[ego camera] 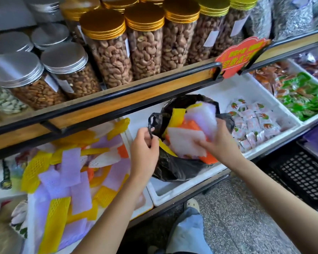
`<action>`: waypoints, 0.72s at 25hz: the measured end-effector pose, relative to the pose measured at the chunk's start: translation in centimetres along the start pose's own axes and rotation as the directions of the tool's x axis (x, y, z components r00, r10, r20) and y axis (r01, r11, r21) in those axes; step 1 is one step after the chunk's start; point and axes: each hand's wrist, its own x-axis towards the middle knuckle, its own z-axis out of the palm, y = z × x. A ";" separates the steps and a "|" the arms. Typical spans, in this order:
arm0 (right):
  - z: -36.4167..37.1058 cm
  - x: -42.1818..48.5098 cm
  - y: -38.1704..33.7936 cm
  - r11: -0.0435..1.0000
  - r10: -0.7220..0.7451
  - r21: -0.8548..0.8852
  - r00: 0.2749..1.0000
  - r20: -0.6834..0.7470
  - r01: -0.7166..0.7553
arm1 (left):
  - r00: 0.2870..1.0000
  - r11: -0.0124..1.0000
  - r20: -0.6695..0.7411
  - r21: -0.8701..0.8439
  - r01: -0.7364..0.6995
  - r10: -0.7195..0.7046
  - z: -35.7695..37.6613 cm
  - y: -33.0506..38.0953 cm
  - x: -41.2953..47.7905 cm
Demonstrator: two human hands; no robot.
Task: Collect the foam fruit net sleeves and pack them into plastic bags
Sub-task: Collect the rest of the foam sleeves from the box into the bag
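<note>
Heaped in the left foam box (145,206), the foam net sleeves (62,180) are lilac, yellow and orange lattice strips that look feather-light, springy and squashable, best gathered by the handful. The left hand (144,143) pinches the limp handle of the thin black plastic bag (173,171) at the left end of the middle foam box (173,191). The right hand (220,142) clasps a bunch of sleeves (187,142) at the bag's mouth.

Left grip (145,144) pinching, right grip (220,142) clutching

Black plastic bag (174,167) holds white, orange, yellow and lilac foam net sleeves (185,142); jars (108,57) carry gold lids, others silver.
</note>
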 end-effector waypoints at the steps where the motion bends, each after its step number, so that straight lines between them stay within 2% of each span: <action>1: 0.3 0.5 -0.1 0.999 0.003 -0.033 0.999 0.036 -0.002 | 1.000 1.000 -0.024 -0.029 -0.006 0.005 -0.6 0.1 0.3; 5: 2.0 3.3 -2.1 0.987 -0.097 -0.143 0.978 -0.187 0.071 | 0.996 0.996 -0.088 -0.089 0.012 -0.020 -1.9 0.0 1.6; 6: 2.6 3.7 -2.5 0.969 -0.145 -0.220 0.980 -0.140 0.112 | 0.994 0.996 -0.103 -0.089 0.026 -0.035 -2.1 -0.3 1.8; 8: 4.1 3.3 -2.8 0.898 -0.179 -0.375 0.970 0.165 0.229 | 0.991 0.992 -0.119 -0.112 0.052 -0.066 -2.4 -0.9 1.9; 10: 5.4 2.5 -2.4 0.799 -0.134 -0.446 0.842 0.522 0.403 | 0.989 0.986 -0.116 -0.146 0.075 -0.092 -2.5 -1.4 1.7; 11: 6.1 2.3 -2.1 0.776 -0.069 -0.441 0.755 0.652 0.452 | 0.989 0.984 -0.113 -0.159 0.078 -0.097 -2.6 -1.7 1.6; 12: 6.6 2.1 -2.0 0.795 -0.008 -0.411 0.686 0.728 0.446 | 0.989 0.984 -0.109 -0.161 0.080 -0.099 -2.5 -1.9 1.5; 13: 7.0 2.0 -2.0 0.811 0.013 -0.391 0.655 0.755 0.435 | 0.989 0.983 -0.104 -0.162 0.083 -0.101 -2.5 -2.1 1.3; 14: 7.4 2.0 -2.3 0.846 -0.009 -0.346 0.660 0.751 0.405 | 0.990 0.982 -0.097 -0.166 0.088 -0.105 -2.4 -2.3 1.2; 16: 7.8 2.1 -2.3 0.817 0.039 -0.377 0.610 0.791 0.437 | 0.991 0.981 -0.085 -0.173 0.085 -0.101 -2.5 -2.8 0.9; 17: 7.6 2.2 -2.3 0.867 0.013 -0.336 0.656 0.754 0.369 | 0.992 0.981 -0.078 -0.176 0.083 -0.098 -2.6 -3.1 0.9; 18: 7.4 2.3 -2.0 0.839 -0.076 -0.315 0.670 0.739 0.444 | 0.993 0.980 -0.071 -0.180 0.083 -0.097 -2.8 -3.2 0.8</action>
